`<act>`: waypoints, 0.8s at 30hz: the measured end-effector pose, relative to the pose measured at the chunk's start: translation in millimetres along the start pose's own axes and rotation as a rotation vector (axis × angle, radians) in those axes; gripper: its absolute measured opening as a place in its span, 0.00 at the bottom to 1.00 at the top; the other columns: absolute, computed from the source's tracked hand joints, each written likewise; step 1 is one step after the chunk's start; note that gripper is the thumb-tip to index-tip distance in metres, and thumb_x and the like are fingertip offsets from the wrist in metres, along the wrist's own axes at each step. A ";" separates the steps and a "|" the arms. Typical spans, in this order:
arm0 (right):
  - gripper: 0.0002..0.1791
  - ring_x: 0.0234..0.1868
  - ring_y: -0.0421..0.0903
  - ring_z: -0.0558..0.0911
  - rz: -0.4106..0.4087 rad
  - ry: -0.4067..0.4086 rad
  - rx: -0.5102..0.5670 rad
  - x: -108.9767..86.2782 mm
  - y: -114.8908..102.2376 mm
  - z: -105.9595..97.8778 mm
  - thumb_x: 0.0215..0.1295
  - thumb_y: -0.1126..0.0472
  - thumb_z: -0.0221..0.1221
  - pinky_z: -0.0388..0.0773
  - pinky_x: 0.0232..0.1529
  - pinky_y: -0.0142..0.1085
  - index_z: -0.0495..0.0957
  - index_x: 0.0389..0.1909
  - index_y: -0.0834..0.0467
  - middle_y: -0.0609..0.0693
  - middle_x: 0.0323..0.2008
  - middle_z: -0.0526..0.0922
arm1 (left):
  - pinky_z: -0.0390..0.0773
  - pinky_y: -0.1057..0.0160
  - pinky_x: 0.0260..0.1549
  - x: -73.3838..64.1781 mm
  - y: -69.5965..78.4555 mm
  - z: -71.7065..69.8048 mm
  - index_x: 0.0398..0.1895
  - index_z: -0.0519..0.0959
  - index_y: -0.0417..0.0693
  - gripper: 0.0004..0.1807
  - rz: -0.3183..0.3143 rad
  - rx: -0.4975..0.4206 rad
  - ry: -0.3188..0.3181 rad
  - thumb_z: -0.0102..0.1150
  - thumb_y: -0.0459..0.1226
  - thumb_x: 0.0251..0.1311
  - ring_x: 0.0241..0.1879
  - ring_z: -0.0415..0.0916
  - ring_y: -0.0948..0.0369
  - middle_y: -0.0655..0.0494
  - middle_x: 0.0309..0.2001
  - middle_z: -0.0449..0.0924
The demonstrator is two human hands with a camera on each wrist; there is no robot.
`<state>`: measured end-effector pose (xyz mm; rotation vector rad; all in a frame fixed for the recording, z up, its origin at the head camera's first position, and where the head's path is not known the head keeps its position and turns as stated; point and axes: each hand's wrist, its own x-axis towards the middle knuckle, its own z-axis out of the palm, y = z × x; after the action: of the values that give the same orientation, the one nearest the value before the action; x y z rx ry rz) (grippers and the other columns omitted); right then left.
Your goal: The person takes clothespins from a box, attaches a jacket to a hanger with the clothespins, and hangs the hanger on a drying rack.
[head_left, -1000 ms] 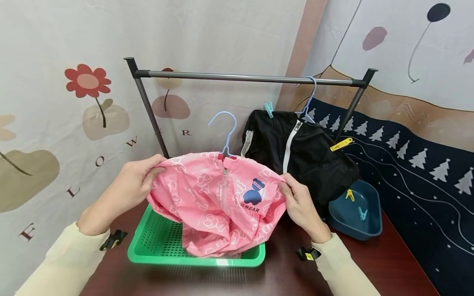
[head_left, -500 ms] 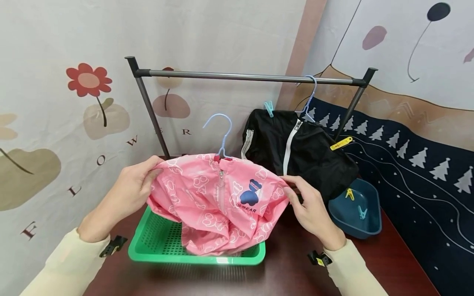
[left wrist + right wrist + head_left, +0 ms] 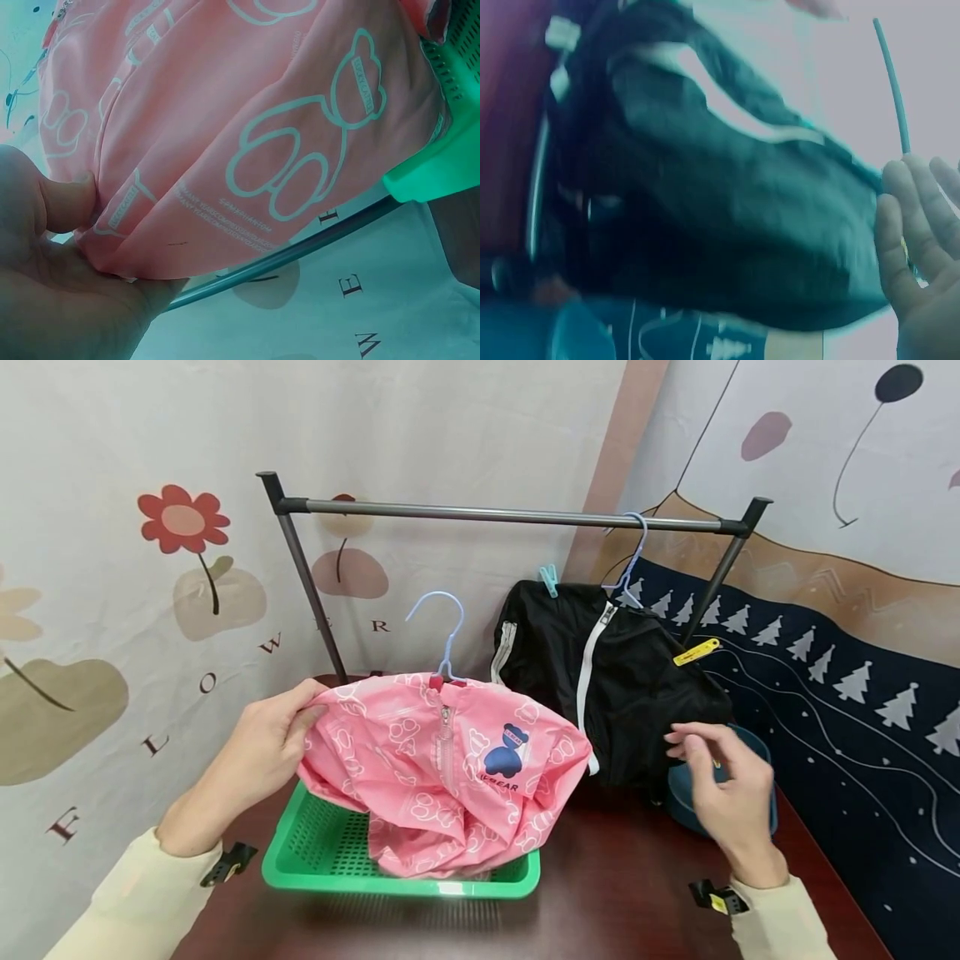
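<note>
- Left hand: we see thumb and fingers pinching one upper corner of the pink jacket.
- Right hand: we note fingers loosely spread in front of the blue basin; we cannot tell whether they touch the black jacket.
- Pink jacket: we find it over the green basket, a hanger rising from its collar.

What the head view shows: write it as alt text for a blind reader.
A person's left hand grips a pink jacket on a blue hanger over a green basket, while the right hand, apart from it, is in front of a blue tub. Behind, a black jacket with two clothespins hangs from a rail.
</note>
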<state>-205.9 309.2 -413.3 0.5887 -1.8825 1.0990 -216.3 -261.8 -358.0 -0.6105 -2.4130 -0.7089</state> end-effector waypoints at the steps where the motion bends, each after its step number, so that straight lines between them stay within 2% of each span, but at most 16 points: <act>1: 0.12 0.40 0.31 0.92 0.004 0.032 0.011 1.3 2.3 -5.4 0.78 0.83 0.60 0.86 0.50 0.19 0.90 0.52 0.75 0.53 0.43 0.96 | 0.81 0.67 0.30 -0.3 -0.1 -0.2 0.55 0.87 0.51 0.12 -0.003 0.000 0.002 0.72 0.27 0.76 0.32 0.81 0.62 0.54 0.39 0.92; 4: 0.10 0.37 0.30 0.91 0.044 0.106 0.010 4.7 9.6 -21.1 0.81 0.81 0.58 0.86 0.46 0.19 0.88 0.50 0.80 0.42 0.42 0.95 | 0.81 0.67 0.31 -1.3 0.3 -0.9 0.55 0.88 0.51 0.12 -0.007 0.001 0.010 0.73 0.28 0.76 0.32 0.80 0.62 0.55 0.38 0.92; 7: 0.11 0.35 0.26 0.90 0.113 0.148 -0.061 4.7 23.2 -37.4 0.85 0.76 0.58 0.84 0.43 0.16 0.88 0.50 0.78 0.33 0.42 0.94 | 0.81 0.67 0.32 -2.2 0.9 -1.3 0.55 0.88 0.51 0.12 -0.001 0.012 0.017 0.73 0.27 0.76 0.33 0.80 0.62 0.55 0.39 0.92; 10: 0.13 0.33 0.24 0.89 0.218 0.162 -0.137 3.4 43.5 -53.3 0.89 0.70 0.59 0.83 0.41 0.16 0.89 0.52 0.75 0.28 0.40 0.92 | 0.80 0.66 0.32 -2.8 1.4 -1.6 0.54 0.88 0.51 0.12 0.004 0.022 0.024 0.73 0.28 0.76 0.33 0.78 0.62 0.55 0.39 0.92; 13: 0.14 0.32 0.24 0.88 0.350 0.135 -0.193 5.1 62.5 -66.4 0.91 0.65 0.59 0.83 0.40 0.16 0.90 0.55 0.71 0.25 0.38 0.91 | 0.80 0.67 0.32 -3.2 1.5 -2.4 0.54 0.88 0.51 0.11 -0.001 0.018 0.025 0.73 0.28 0.76 0.33 0.78 0.63 0.56 0.39 0.92; 15: 0.16 0.32 0.23 0.88 0.445 0.086 -0.229 8.7 72.0 -73.0 0.93 0.61 0.58 0.83 0.40 0.15 0.89 0.58 0.69 0.23 0.36 0.89 | 0.80 0.67 0.32 -3.5 1.6 -2.8 0.54 0.88 0.51 0.11 -0.002 0.025 0.027 0.74 0.28 0.75 0.33 0.78 0.63 0.56 0.38 0.92; 17: 0.18 0.32 0.21 0.87 0.526 -0.005 -0.301 12.0 81.8 -79.5 0.94 0.56 0.57 0.82 0.40 0.15 0.89 0.61 0.66 0.23 0.36 0.88 | 0.80 0.66 0.33 -3.8 1.7 -3.2 0.54 0.88 0.51 0.11 0.001 0.030 0.031 0.74 0.28 0.75 0.33 0.78 0.63 0.56 0.38 0.92; 18: 0.19 0.32 0.21 0.87 0.554 -0.061 -0.340 13.8 86.8 -82.2 0.95 0.55 0.56 0.82 0.39 0.15 0.89 0.62 0.65 0.26 0.37 0.90 | 0.79 0.66 0.33 -3.9 1.7 -3.2 0.53 0.88 0.52 0.11 0.004 0.034 0.035 0.74 0.28 0.75 0.33 0.77 0.63 0.56 0.38 0.92; 21: 0.22 0.32 0.21 0.86 0.598 -0.245 -0.435 19.7 101.6 -88.4 0.96 0.51 0.54 0.82 0.35 0.18 0.87 0.65 0.64 0.46 0.44 0.96 | 0.79 0.65 0.33 -4.4 1.9 -3.7 0.53 0.88 0.52 0.12 0.006 0.036 0.040 0.74 0.27 0.75 0.33 0.77 0.63 0.57 0.37 0.92; 24: 0.25 0.32 0.25 0.87 0.628 -0.421 -0.473 24.4 115.6 -93.8 0.97 0.50 0.51 0.84 0.33 0.25 0.84 0.67 0.68 0.68 0.52 0.94 | 0.79 0.66 0.32 -5.1 2.2 -4.0 0.53 0.88 0.52 0.12 0.005 0.031 0.039 0.74 0.27 0.75 0.32 0.76 0.65 0.58 0.36 0.91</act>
<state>-262.3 448.8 -422.7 -0.0693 -2.6947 0.8793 -209.7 -263.8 -357.5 -0.5846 -2.3818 -0.6740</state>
